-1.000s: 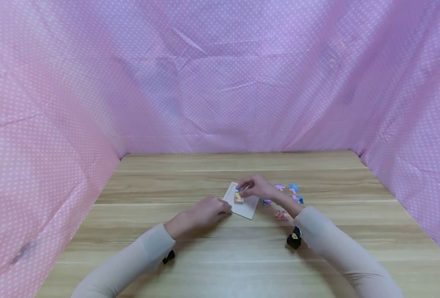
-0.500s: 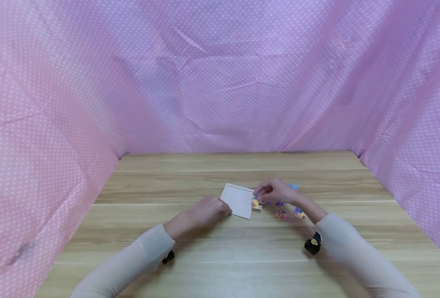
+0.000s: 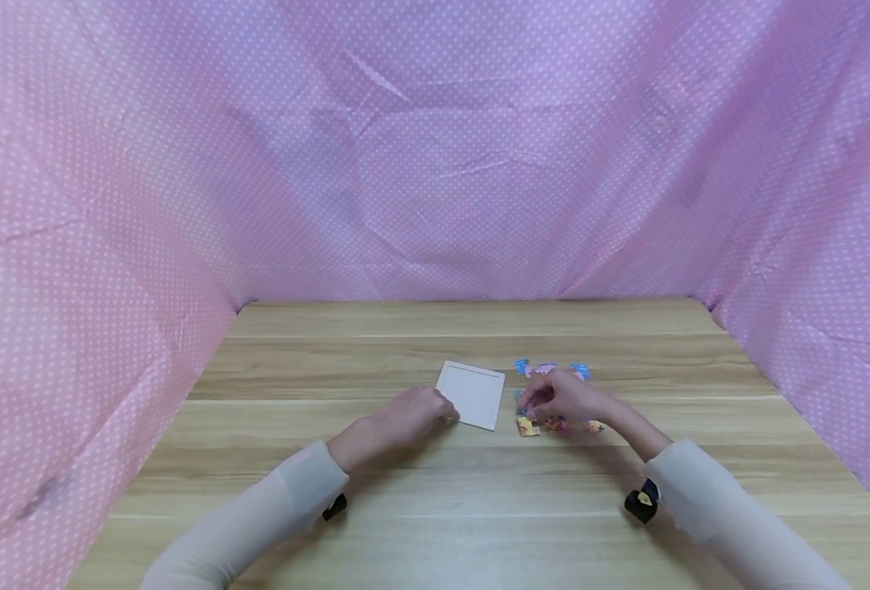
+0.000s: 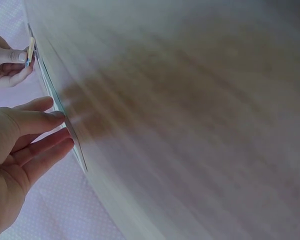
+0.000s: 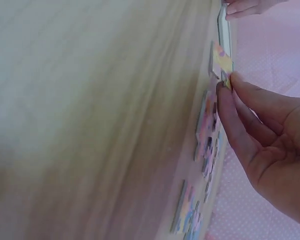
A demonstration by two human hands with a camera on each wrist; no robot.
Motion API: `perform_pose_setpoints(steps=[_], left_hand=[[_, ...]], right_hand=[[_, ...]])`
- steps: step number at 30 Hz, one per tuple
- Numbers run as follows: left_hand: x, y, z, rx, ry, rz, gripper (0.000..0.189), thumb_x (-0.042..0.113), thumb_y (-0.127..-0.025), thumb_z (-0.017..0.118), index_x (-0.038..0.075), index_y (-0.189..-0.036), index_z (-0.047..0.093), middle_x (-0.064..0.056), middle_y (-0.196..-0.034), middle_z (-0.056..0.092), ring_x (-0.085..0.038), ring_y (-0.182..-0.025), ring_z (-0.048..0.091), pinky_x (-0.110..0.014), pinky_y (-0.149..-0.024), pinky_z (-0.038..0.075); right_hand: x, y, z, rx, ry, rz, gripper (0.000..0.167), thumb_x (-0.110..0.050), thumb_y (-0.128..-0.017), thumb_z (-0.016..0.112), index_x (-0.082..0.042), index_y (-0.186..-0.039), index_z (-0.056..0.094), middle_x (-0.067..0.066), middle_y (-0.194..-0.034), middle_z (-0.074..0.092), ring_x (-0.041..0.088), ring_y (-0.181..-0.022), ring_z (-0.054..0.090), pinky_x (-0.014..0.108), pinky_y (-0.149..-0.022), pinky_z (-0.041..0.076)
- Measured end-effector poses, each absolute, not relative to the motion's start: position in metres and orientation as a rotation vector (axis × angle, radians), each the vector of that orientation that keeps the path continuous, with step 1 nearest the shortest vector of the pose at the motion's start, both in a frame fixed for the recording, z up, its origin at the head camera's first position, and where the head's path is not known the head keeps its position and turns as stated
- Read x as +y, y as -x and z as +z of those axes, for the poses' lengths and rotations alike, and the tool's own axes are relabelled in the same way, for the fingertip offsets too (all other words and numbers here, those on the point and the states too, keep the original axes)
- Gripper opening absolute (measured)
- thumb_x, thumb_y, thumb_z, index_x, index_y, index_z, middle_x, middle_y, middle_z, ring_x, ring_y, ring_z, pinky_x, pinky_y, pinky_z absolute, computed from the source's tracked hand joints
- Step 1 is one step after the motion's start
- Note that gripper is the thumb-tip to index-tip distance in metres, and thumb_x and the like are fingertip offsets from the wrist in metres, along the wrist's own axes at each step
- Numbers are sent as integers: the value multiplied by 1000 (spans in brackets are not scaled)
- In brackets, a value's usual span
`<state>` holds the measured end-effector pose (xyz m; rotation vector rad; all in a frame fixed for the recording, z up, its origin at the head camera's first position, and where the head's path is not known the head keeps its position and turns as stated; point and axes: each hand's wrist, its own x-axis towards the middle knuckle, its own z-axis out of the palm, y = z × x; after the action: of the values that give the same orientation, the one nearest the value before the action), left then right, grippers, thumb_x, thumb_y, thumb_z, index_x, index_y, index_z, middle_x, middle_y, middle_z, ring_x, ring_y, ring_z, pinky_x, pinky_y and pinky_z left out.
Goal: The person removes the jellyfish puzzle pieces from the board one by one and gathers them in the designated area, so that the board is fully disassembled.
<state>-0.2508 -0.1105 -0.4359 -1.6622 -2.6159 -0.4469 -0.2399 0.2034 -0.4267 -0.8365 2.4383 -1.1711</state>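
In the head view a square white puzzle tray with a raised rim lies on the wooden table. My left hand rests at its near left corner. The left wrist view shows that hand's extended fingers touching the tray's edge. To the right of the tray, my right hand pinches a yellow jigsaw piece between thumb and fingertips. Close up in the right wrist view, the yellow jigsaw piece is tilted; whether it touches the table I cannot tell.
Several colourful jigsaw pieces lie around and under my right hand, among them a blue piece, a pink piece and an orange piece. Pink dotted cloth hangs behind the table and along both sides.
My right hand has carried the yellow jigsaw piece from above the tray rightward to the loose pieces. The tray has turned slightly and now lies flat. My left hand has stayed in place.
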Motion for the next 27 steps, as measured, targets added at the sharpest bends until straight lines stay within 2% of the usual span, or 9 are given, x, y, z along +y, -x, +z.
perform_pose_setpoints(steps=[5, 10, 14, 19, 22, 24, 26, 27], left_hand=[[-111, 252, -437, -2598, 1677, -440, 25, -3, -95, 64, 15, -78, 69, 6, -72, 61, -5, -63, 38, -18, -59, 36], [-110, 251, -436, -2622, 1662, -438, 23, -3, -96, 62, 14, -84, 72, 8, -76, 63, -6, -65, 41, -20, -62, 40], [-110, 249, -436, -2643, 1656, -463, 21, -1, -97, 62, 13, -91, 75, 8, -83, 67, -7, -69, 46, -20, -65, 42], [-110, 248, -430, -2700, 1636, -589, 18, 4, -100, 61, 11, -104, 78, 5, -94, 71, -5, -74, 49, -18, -69, 45], [-113, 246, -427, -2817, 1589, -693, 22, 9, -102, 60, 8, -117, 75, 3, -79, 64, -4, -67, 42, -19, -64, 42], [-114, 245, -426, -2886, 1538, -729, 25, 13, -103, 59, 7, -124, 72, 4, -86, 68, -1, -70, 44, -19, -69, 46], [-116, 243, -425, -2950, 1483, -768, 29, 16, -103, 59, 6, -128, 69, 0, -92, 71, -4, -71, 48, -23, -72, 48], [-116, 242, -426, -2961, 1457, -774, 31, 17, -104, 58, 6, -131, 68, -1, -105, 73, -5, -76, 52, -25, -78, 50]], right_hand=[[202, 239, -431, 2518, 840, -1150, 10, 3, -85, 77, 6, -94, 74, 11, -88, 73, 15, -79, 67, 25, -71, 56], [200, 239, -433, 2559, 859, -1118, 8, 4, -83, 78, 4, -90, 75, 9, -85, 74, 12, -77, 67, 23, -68, 56], [201, 239, -433, 2565, 827, -1102, 7, 3, -83, 78, 2, -90, 75, 5, -85, 74, 10, -76, 66, 23, -68, 56], [206, 239, -431, 2586, 804, -1114, 5, 3, -88, 74, 2, -93, 75, 6, -87, 73, 10, -79, 65, 23, -70, 55], [207, 235, -432, 2592, 789, -1135, 6, 2, -91, 71, 1, -95, 75, 7, -91, 73, 10, -80, 64, 23, -69, 54], [208, 232, -432, 2588, 763, -1163, 8, 1, -93, 69, 2, -97, 75, 7, -93, 72, 11, -80, 63, 24, -69, 54], [210, 228, -431, 2593, 740, -1195, 10, -1, -95, 67, 3, -99, 75, 9, -96, 72, 11, -81, 63, 24, -69, 54], [211, 226, -431, 2602, 735, -1219, 11, -2, -95, 66, 4, -101, 75, 10, -97, 73, 12, -82, 63, 24, -69, 54]])
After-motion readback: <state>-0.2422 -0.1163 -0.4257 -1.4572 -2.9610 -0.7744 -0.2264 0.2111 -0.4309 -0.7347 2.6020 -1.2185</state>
